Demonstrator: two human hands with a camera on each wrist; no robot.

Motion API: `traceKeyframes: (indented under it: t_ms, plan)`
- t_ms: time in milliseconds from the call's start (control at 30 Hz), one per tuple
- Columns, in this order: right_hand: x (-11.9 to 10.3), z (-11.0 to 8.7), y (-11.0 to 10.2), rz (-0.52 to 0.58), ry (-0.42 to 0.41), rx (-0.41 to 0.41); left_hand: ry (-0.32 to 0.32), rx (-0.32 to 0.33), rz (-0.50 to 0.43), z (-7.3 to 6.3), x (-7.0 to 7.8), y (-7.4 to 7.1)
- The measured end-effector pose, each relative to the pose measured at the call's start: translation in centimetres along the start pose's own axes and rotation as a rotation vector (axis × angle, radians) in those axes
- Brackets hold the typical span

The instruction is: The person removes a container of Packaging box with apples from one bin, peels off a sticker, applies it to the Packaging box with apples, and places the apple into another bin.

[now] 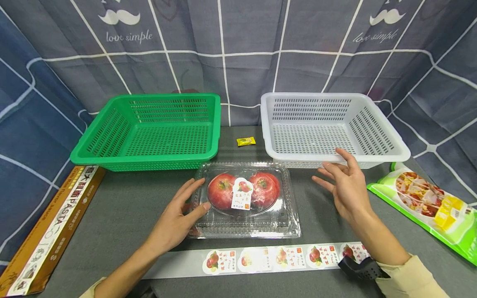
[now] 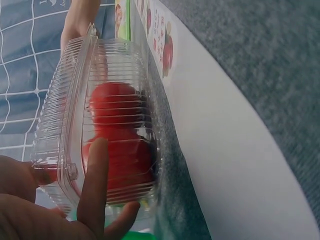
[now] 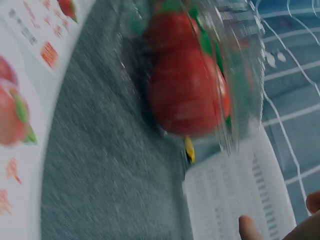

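A clear plastic clamshell box (image 1: 257, 223) sits closed on the table, with two red apples (image 1: 222, 191) inside. On its lid is a white sticker (image 1: 241, 200) with an apple picture. My left hand (image 1: 175, 217) is at the box's left side, its fingers fairly straight and right at the edge. In the left wrist view, one finger (image 2: 95, 185) overlaps the ribbed wall. My right hand (image 1: 346, 188) is apart from the box, to its right, with fingers spread and holding nothing. Below the box lies a strip of apple stickers (image 1: 261, 260).
Behind the box stand a green basket (image 1: 149, 161) on the left and a white basket (image 1: 298, 157) on the right. A small yellow packet (image 1: 246, 141) lies between them. A pasta box (image 1: 48, 231) lies at the left, a green food bag (image 1: 428, 198) at the right.
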State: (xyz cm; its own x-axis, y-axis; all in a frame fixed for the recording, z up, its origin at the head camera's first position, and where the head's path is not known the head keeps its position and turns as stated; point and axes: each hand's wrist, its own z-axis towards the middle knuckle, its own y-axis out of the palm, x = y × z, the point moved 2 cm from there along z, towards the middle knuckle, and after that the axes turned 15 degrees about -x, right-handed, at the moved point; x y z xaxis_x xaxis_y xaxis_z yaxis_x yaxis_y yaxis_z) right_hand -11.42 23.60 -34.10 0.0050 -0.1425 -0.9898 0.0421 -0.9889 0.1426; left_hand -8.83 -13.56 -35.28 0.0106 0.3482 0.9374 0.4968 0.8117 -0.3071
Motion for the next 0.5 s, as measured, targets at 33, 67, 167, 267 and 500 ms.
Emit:
traceKeyframes:
  t_ms: [33, 67, 167, 267, 500]
  plan:
    - [0.0, 0.2, -0.4, 0.041, 0.018, 0.028, -0.005, -0.004, -0.016, 0.0, 0.0, 0.0]
    - [0.0, 0.5, -0.8, 0.076, 0.03, 0.062, -0.015, -0.009, -0.039, 0.0, 0.0, 0.0]
    - [0.0, 1.1, -1.6, 0.111, 0.056, 0.153, -0.043, -0.029, -0.108, 0.0, 0.0, 0.1]
    - [-0.1, 1.8, -1.7, 0.127, 0.069, 0.241, -0.051, -0.057, -0.196, 0.0, -0.1, 0.2]
    - [0.0, 2.7, -1.3, 0.268, 0.014, 0.392, -0.047, -0.106, -0.304, 0.0, -0.3, -0.1]
